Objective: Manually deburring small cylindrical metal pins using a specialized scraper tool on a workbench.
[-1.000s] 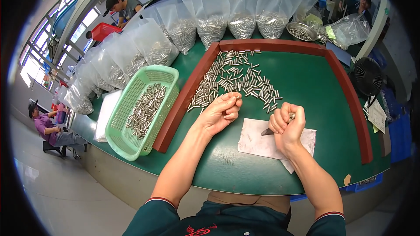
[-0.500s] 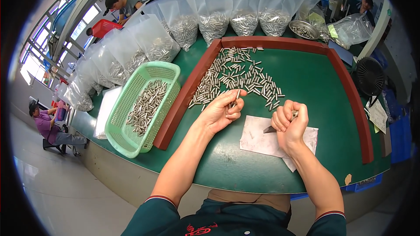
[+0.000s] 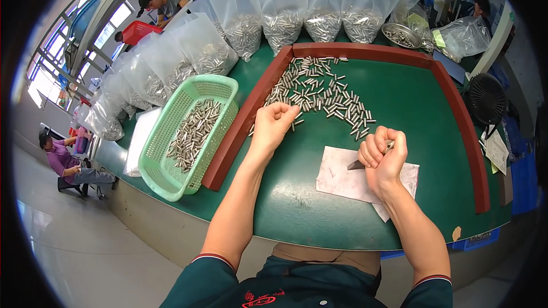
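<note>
The left hand point(image 3: 273, 125) bends over uncountably many metal pins point(image 3: 343, 102), fingers' gap and hold unclear; the right hand point(image 3: 383, 162) wraps fingers tightly round one dark-bladed tool point(image 3: 356, 165).

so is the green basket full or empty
Partly full: the green basket holds a heap of metal pins lying below its rim, with bare green showing at its near end.
</note>
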Motion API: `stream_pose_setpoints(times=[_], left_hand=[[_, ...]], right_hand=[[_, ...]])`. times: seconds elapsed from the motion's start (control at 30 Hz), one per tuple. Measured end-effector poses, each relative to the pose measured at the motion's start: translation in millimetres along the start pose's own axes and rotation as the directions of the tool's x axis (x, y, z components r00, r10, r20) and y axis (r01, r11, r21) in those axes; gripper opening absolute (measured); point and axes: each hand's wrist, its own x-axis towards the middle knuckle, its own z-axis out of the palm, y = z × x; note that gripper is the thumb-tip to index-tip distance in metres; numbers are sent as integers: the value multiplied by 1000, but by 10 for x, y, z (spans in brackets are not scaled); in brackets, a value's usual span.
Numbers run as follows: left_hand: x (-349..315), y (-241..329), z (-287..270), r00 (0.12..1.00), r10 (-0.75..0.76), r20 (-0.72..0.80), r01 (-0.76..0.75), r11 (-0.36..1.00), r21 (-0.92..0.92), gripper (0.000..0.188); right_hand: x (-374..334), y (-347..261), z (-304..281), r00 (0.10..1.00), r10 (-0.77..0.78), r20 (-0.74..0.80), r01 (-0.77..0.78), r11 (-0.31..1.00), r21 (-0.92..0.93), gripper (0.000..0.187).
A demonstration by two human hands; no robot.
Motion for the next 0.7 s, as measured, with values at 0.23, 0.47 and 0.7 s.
stream_pose_setpoints(times=[0.23, 0.47, 0.7], left_hand=[[-93, -81, 115, 899, 432, 72, -322, 540, 778, 13], [-93, 167, 91, 923, -57, 380, 225, 882, -415, 16], [-146, 160, 144, 823, -55, 565, 456, 658, -600, 15]], right_hand=[[0, 0, 16, 1000, -3, 3, 3, 1000, -8, 30], [2, 2, -18, 1000, 0, -4, 0, 1000, -2, 30], [5, -3, -12, 1000, 8, -23, -8, 1000, 8, 30]])
